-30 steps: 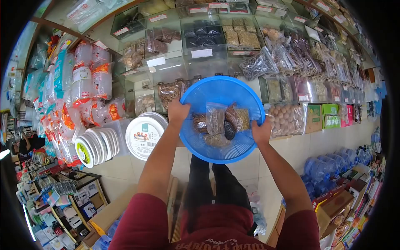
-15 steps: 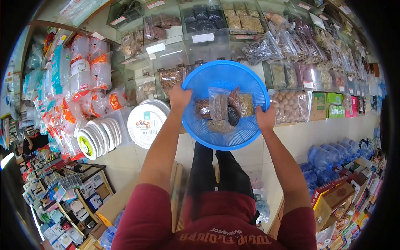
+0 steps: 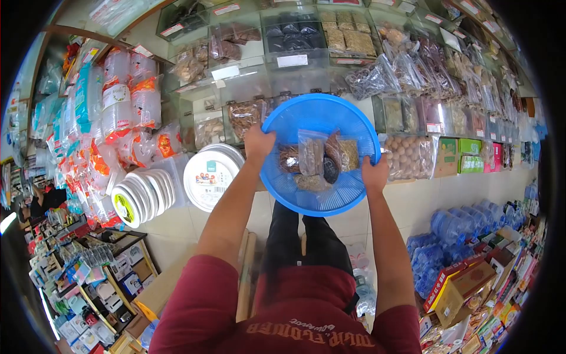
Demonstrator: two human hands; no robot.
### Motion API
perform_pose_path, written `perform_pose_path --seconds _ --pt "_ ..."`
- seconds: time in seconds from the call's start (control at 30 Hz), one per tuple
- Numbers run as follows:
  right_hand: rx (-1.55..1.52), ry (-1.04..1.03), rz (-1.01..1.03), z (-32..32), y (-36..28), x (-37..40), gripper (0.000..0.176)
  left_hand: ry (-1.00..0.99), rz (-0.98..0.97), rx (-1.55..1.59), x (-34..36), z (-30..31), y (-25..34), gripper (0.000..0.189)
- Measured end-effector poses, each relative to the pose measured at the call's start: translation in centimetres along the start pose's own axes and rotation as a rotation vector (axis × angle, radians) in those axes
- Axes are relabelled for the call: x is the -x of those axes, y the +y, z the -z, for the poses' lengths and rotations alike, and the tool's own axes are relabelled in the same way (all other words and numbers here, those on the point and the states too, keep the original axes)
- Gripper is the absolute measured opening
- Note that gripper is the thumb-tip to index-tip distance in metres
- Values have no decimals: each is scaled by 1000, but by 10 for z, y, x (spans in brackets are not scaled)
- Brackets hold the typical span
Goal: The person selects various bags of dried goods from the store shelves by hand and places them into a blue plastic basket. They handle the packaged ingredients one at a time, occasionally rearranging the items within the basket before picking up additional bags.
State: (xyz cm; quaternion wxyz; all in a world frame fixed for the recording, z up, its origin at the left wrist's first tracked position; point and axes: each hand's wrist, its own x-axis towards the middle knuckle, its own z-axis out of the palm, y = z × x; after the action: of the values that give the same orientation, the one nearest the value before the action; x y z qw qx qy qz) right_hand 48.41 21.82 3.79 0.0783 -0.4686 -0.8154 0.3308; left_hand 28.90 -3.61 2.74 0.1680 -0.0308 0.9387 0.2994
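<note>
A round blue plastic basket (image 3: 283,127) is held out in front of my body. My left hand (image 3: 259,143) grips its left rim, and my right hand (image 3: 375,173) grips the rim on the right. Several small clear bags lie together inside: a tall one with grey-brown contents (image 3: 311,154), one with reddish-brown pieces (image 3: 289,158), one with greenish-tan bits (image 3: 348,154), a dark one (image 3: 331,170) and a light brown one (image 3: 312,182). What exactly the bags hold is too small to tell.
Glass bins with bagged dried goods (image 3: 351,41) line the far side. Stacked white lids or plates (image 3: 206,183) and wrapped plastic cups (image 3: 115,106) stand left. A bag of round tan items (image 3: 408,158) lies right of the basket. Water bottles (image 3: 448,227) and an open carton (image 3: 466,289) stand lower right.
The view has shifted slightly, and the basket sits a little lower and to the right in it. Both hands keep their hold on the rim; the bags stay inside.
</note>
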Motion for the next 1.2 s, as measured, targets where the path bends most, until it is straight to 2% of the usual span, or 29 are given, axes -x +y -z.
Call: perform_pose_path --seconds 0.27,0.33,0.57,0.87,1.2 --pt "17 36 14 1 -6 4 31 -38 35 32 1 4 3 32" --pt "-58 58 54 -1 -1 3 30 -44 38 42 1 2 4 32" --pt "5 19 24 -1 -1 3 31 -34 16 25 1 1 1 31" --pt "0 -2 95 -7 8 -2 30 13 69 15 4 6 0 34" --pt "28 13 53 -4 -2 3 30 -34 31 79 -2 0 -5 33"
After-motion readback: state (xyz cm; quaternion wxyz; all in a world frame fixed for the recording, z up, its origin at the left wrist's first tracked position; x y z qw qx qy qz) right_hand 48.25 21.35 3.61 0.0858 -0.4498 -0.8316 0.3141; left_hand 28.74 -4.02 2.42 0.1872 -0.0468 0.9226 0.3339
